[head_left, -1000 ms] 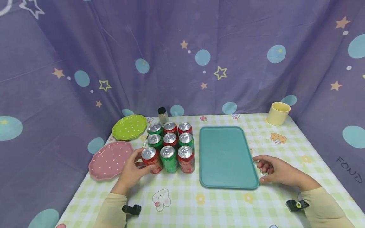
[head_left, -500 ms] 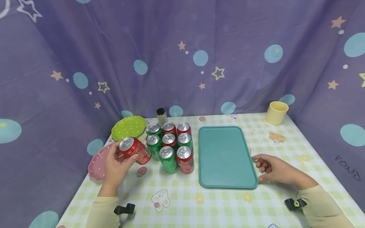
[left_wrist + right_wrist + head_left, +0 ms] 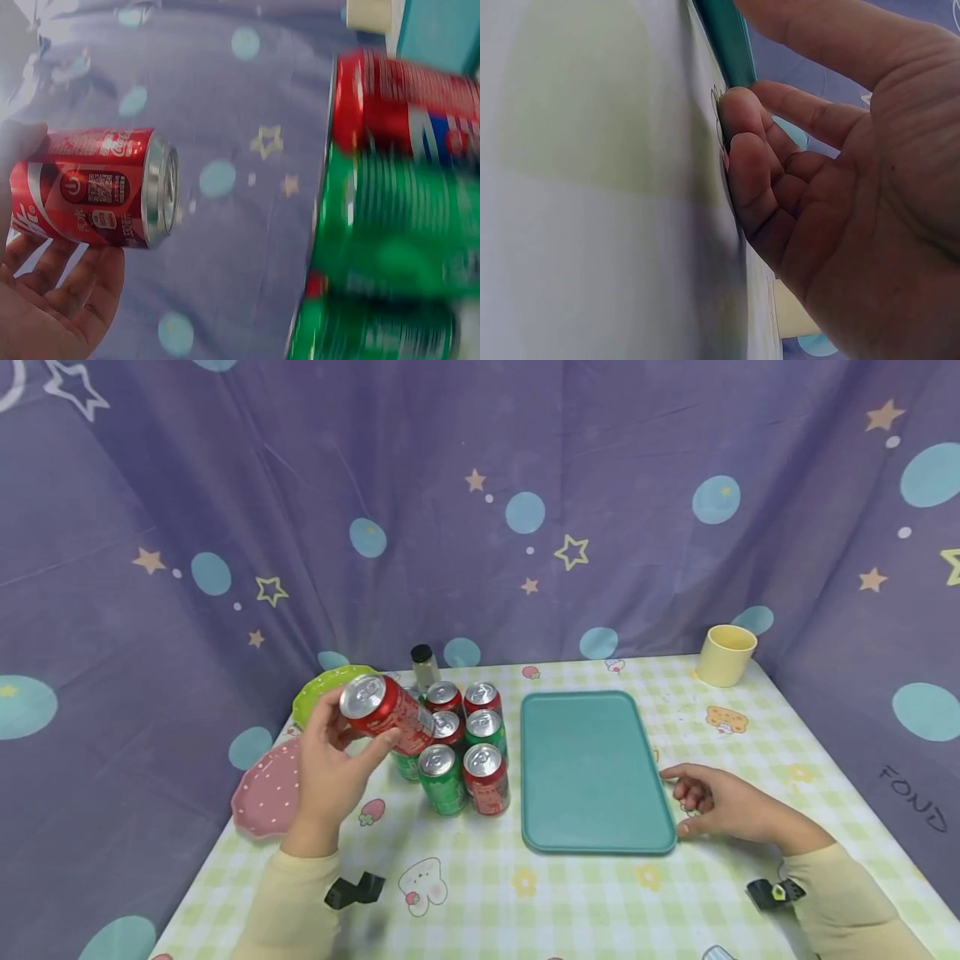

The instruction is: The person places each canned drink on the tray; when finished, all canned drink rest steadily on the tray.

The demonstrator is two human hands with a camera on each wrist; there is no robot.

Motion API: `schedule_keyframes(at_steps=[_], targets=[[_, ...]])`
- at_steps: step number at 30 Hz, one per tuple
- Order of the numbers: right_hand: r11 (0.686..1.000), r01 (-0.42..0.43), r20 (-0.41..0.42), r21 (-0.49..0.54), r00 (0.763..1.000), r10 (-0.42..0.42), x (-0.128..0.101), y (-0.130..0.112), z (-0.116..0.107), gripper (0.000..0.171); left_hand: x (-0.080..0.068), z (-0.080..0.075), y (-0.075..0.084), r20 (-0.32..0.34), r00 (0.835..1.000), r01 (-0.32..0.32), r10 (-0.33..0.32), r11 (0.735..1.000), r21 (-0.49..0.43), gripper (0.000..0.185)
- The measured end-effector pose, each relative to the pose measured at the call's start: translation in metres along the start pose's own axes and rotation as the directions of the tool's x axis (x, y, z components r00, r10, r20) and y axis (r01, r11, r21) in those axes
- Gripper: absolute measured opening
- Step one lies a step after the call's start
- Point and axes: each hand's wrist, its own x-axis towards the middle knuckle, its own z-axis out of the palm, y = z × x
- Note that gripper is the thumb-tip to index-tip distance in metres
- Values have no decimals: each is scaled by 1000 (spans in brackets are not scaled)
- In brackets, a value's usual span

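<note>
Can [image 3: 97, 187] barcode, wrist view only

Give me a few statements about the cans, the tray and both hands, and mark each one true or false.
1. The left hand holds a red can tilted in the air. True.
2. The teal tray has two cans standing on it. False: nothing is on the tray; the grouped cans stand on the table to its left.
3. The right hand rests on the table beside the tray's right edge. True.
4. The yellow cup lies tipped over on the pink plate. False: it stands upright at the far right corner, away from the plate.
5. The right hand's fingers pinch a green can. False: they hold nothing.
</note>
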Motion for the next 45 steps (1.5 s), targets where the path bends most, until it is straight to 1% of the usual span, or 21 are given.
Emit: schedule_keyframes(at_steps=[5, 10, 12, 15, 19, 22, 26, 29, 33, 38, 41, 45], targets=[[1000, 4, 1, 1, 1000, -4, 0, 1, 0, 83, 3, 40, 12, 61, 998, -1, 5, 999, -54, 65], [1000, 7, 3, -6, 1000, -7, -1, 1, 0, 83, 0, 86, 20, 145, 989, 25, -12, 996, -82, 63], [1000, 11, 3, -13, 1000, -11, -1, 1, 0, 83, -2, 106, 22, 175, 984, 46, -29, 994, -96, 63], [1000, 16, 5, -19, 1000, -16, -1, 0, 0, 83, -6, 136, 19, 219, 975, 74, -47, 990, -120, 64], [1000, 16, 4, -23, 1000, -16, -1, 1, 0, 84, -15, 174, 13, 269, 958, 141, -103, 982, -127, 66], [1000, 11, 0, -24, 1000, -11, -1, 1, 0, 84, -24, 201, 5, 293, 944, 183, -149, 979, -90, 66], [999, 5, -12, -35, 1000, -5, 0, 0, 1, 84, -31, 230, -9, 310, 928, 229, -206, 972, -41, 65], [999, 2, -20, -47, 1000, -3, 0, 0, 1, 85, -33, 248, -21, 311, 913, 287, -264, 958, -28, 64], [999, 3, -21, -53, 1000, -4, -1, 2, 0, 85, -30, 267, -36, 303, 894, 347, -330, 938, -2, 63], [999, 4, -16, -53, 1000, -5, -1, 4, 0, 84, -23, 286, -48, 322, 872, 369, -369, 927, 65, 63], [998, -2, -17, -59, 1000, 1, -1, 6, -1, 84, -21, 294, -53, 335, 859, 378, -388, 921, 97, 64], [998, 0, -21, -61, 1000, -1, 0, 6, -1, 82, -18, 302, -58, 331, 846, 399, -419, 908, 130, 64]])
